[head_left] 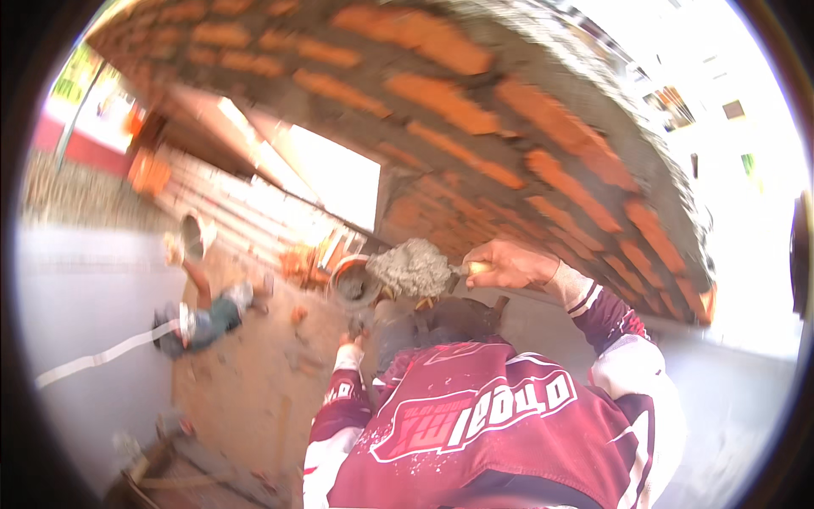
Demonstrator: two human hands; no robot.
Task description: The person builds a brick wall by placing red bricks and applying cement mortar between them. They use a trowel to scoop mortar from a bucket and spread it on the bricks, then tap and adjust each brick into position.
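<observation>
My right hand (507,265) is wrapped round the pale handle of a trowel (458,269). A thick heap of wet grey mortar (411,268) covers its blade, which points left. Just left of and below the mortar is a round bucket (333,277) with grey mix inside. My left hand (349,341) hangs low in front of me, below the bucket; blur and its small size hide what the fingers do. Above the trowel stands a brick wall (479,161) of orange bricks with grey mortar joints.
On the ground at the left, another person (212,322) raises one arm by a bucket (197,236). Orange bricks (301,265) lie beside the mortar bucket. Rubble (298,315) is scattered over the brown ground. Wooden pieces (153,462) lie at the lower left.
</observation>
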